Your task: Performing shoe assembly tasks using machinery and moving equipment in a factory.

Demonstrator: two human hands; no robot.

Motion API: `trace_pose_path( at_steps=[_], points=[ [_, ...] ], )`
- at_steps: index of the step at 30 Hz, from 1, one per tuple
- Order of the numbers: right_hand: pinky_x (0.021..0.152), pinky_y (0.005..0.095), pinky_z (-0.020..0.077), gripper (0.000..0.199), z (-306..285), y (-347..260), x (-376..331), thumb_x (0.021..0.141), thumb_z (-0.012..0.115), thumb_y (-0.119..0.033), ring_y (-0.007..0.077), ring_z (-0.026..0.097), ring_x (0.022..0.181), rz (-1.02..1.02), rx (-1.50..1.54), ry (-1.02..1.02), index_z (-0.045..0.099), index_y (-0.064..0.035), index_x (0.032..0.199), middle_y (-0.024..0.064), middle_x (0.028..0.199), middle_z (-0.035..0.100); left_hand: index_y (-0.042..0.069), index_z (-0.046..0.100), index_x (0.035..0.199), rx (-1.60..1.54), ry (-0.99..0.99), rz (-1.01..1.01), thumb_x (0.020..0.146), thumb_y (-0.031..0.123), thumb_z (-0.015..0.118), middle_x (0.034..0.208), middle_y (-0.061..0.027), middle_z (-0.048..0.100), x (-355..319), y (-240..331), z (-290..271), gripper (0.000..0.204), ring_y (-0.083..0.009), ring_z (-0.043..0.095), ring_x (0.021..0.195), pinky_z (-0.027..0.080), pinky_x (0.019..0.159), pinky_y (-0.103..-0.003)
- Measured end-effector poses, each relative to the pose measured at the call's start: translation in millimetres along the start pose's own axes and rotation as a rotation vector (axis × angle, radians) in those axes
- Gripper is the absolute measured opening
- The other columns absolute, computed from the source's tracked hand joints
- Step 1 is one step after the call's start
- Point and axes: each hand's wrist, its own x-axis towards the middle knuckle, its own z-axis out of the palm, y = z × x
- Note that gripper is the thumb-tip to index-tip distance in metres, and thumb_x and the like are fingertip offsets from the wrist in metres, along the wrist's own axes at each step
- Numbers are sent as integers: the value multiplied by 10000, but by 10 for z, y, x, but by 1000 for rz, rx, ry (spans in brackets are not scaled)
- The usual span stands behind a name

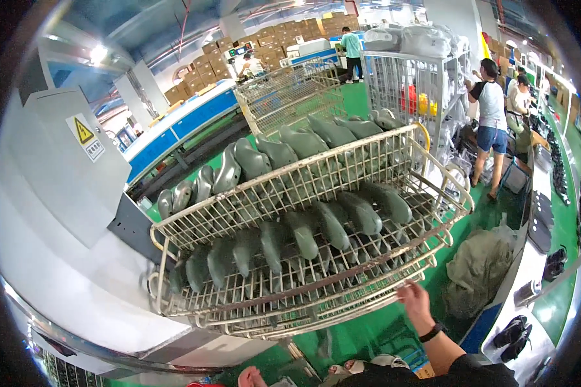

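A cream wire rack cart stands before me, its bars rusty in places. Grey-green shoe lasts rest in a row on its near sloping shelf. Behind the upper rail another row of shoe lasts shows. My right hand, with a dark band at the wrist, is just off the cart's near right corner. Its fingers are apart and hold nothing I can see; whether they touch the lower rail I cannot tell. Only part of my left hand shows at the lower edge, its fingers unclear.
A grey cabinet with a warning sign stands at left. Behind are an empty wire cart and a blue-sided conveyor. At right a person stands near a bagged cage trolley; a covered bundle lies beside a bench with shoes.
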Motion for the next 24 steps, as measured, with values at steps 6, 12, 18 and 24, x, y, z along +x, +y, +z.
trace_pose_path(
  at_steps=[6, 12, 18, 24],
  points=[
    [757, 329, 517, 630, 171, -1097, 479, 1034, 527, -403, 186, 629, 909, -205, 390, 295, 346, -4, 1487, 95, 1087, 614, 49, 613, 1286, 146, -48, 206, 1038, 159, 567, 1060, -155, 677, 947, 297, 469, 275, -224, 657, 864, 523, 719, -367],
    [600, 355, 524, 231, 593, -1240, 1232, 1022, 534, -237, 205, 592, 677, -236, 517, 750, 436, -38, 1088, 114, 906, 621, 53, 584, 1331, 183, 234, 667, 1056, 195, 532, 1190, -154, 641, 1808, 579, 672, 314, -275, 637, 855, 507, 677, -428],
    [615, 354, 557, 137, 759, -1397, 1050, 993, 535, -137, 242, 633, 703, -288, 470, 720, 458, -34, 1041, 101, 903, 598, 12, 651, 1223, 221, 377, 744, 1077, 278, 462, 1191, -203, 649, 2406, 754, 930, 358, -375, 646, 977, 528, 839, -469],
    [600, 343, 564, 136, 580, -1394, 1120, 1003, 524, -134, 238, 652, 682, -218, 345, 789, 501, -1, 1022, 134, 853, 616, -1, 714, 841, 227, 343, 682, 1050, 263, 433, 812, -163, 706, 2325, 629, 1156, 439, -345, 660, 739, 520, 785, -480]
  ],
)
